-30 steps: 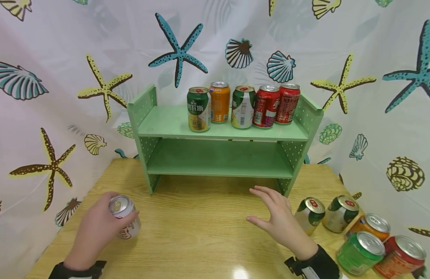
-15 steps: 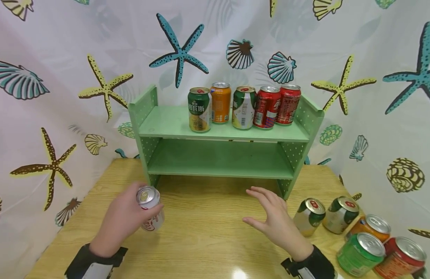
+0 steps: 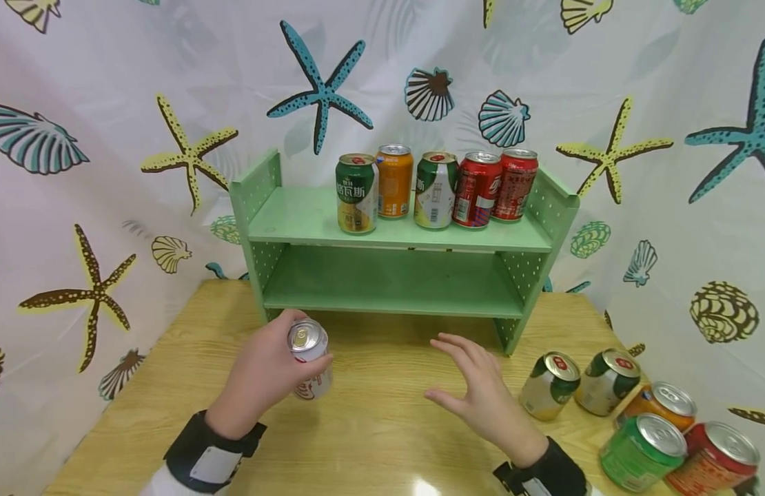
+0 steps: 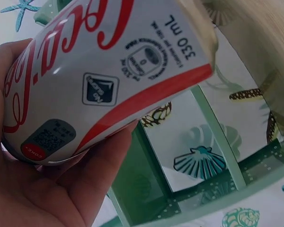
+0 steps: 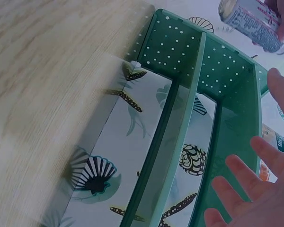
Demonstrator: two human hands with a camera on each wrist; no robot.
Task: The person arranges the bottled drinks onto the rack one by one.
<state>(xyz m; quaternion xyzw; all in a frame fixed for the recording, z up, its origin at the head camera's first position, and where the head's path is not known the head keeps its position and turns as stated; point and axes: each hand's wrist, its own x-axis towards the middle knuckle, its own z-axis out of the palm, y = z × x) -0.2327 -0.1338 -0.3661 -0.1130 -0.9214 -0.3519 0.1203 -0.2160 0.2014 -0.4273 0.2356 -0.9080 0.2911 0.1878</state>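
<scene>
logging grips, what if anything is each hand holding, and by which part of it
The left hand holds a white can round its side, leaving the top uncovered. The right hand holds nothing.

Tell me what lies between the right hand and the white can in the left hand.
In the head view, only bare wooden table shows between the right hand and the white can that the left hand grips.
</scene>
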